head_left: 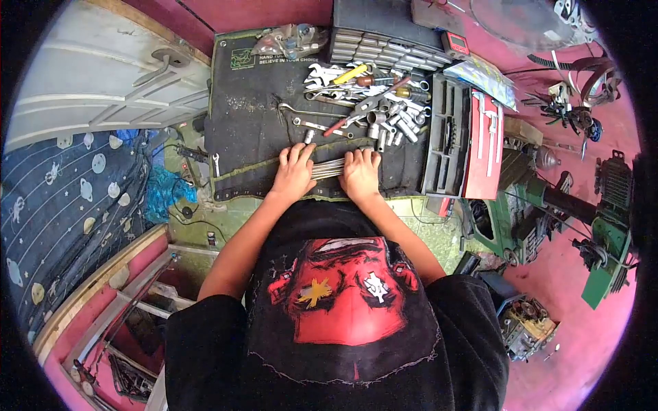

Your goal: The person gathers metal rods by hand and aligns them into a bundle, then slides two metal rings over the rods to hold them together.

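Note:
Several slim metal wrenches (327, 169) lie side by side between my hands, at the near edge of a dark tool roll (240, 137). My left hand (295, 171) is closed over their left ends, and my right hand (361, 175) over their right ends. The wrench heads are hidden under my fingers. Just beyond my hands rest a loose combination wrench (319, 125) and a longer wrench (308, 111). A small wrench (216, 166) stands apart at the roll's left edge. Size numbers are printed along the near strip.
Behind is a heap of wrenches, sockets and screwdrivers (373, 103). A socket case (384, 51) stands at the back, with a plastic bag (291, 41) to its left. On the right are a grey tray (445, 137) and a red panel (483, 147). A green machine (603, 240) stands farther right.

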A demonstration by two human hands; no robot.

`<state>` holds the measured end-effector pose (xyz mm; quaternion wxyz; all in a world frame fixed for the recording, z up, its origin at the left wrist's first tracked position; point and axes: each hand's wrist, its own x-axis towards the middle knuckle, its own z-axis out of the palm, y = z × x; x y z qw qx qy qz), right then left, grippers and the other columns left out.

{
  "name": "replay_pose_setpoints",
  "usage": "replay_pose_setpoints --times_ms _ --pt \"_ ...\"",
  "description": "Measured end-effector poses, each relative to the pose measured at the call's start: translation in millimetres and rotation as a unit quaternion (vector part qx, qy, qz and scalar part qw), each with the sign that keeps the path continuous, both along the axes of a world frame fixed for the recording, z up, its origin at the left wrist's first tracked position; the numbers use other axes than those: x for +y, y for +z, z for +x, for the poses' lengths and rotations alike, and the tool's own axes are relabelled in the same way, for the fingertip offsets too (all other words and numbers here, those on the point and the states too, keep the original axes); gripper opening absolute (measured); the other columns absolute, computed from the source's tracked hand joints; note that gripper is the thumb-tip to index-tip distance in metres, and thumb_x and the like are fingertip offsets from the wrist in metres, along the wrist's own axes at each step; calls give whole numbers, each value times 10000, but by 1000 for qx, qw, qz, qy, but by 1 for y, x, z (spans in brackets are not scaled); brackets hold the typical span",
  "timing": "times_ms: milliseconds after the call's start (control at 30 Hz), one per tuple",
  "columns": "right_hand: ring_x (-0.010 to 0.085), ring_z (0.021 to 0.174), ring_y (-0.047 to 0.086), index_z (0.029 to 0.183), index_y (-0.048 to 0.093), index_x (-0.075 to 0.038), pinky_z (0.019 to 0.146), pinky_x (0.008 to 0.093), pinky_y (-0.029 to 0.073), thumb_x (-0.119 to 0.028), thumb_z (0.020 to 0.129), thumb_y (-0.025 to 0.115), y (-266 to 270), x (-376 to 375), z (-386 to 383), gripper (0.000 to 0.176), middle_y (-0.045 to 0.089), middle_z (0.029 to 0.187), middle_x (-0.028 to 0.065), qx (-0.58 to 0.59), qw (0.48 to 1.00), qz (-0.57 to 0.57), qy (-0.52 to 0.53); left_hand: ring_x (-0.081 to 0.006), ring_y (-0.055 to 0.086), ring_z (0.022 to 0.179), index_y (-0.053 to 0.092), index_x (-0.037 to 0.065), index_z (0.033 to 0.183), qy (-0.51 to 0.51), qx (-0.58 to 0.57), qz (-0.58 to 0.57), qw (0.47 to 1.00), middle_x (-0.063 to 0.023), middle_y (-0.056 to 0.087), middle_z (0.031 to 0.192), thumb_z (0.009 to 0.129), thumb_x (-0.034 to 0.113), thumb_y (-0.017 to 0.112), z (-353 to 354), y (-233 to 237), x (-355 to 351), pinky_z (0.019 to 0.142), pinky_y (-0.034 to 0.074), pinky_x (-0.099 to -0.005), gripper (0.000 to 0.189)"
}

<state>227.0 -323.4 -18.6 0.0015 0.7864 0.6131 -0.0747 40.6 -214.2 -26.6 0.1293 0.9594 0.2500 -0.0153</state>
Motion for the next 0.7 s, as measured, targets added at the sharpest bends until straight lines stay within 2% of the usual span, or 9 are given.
replay_pose_setpoints --times_ms 67,267,500,567,700 --pt "379 1154 574 1058 659 -14 1084 573 384 -207 836 713 6 1 0 299 668 1074 183 10 1000 1 1 -330 400 1442 755 -7 1066 -4 0 0 1000 -116 504 1539 709 343 895 2 1 0 1179 318 -549 519" --pt "379 1135 588 1044 655 -25 1068 574 394 -146 917 579 3 0 4 191 675 1036 176 10 999 10 29 -331 399 1439 747 -10 1097 -13 0 0 1000 -127 486 1554 720 346 883 6 -3 -3 1180 317 -549 536" --pt "351 1144 590 1063 661 -42 1087 570 390 -145 937 561 5 4 4 191 680 1069 150 -13 999 -20 36 -343 406 1442 712 -5 1134 31 1 -27 999 -142 475 1568 718 368 891 5 0 -3 1180 316 -560 586" --pt "354 1135 591 1061 645 -66 1054 566 398 -221 797 752 0 5 3 324 677 1077 129 -19 999 -26 18 -351 408 1443 690 -3 1178 36 12 -26 999 -150 469 1574 720 387 896 3 1 -4 1178 316 -565 636" --pt "348 1158 587 1154 655 -68 1069 576 405 -242 783 773 8 10 3 426 680 1130 123 -33 998 -57 13 -362 403 1447 661 4 1221 56 -7 -39 998 -165 462 1578 720 415 906 -2 0 -3 1174 315 -567 693"
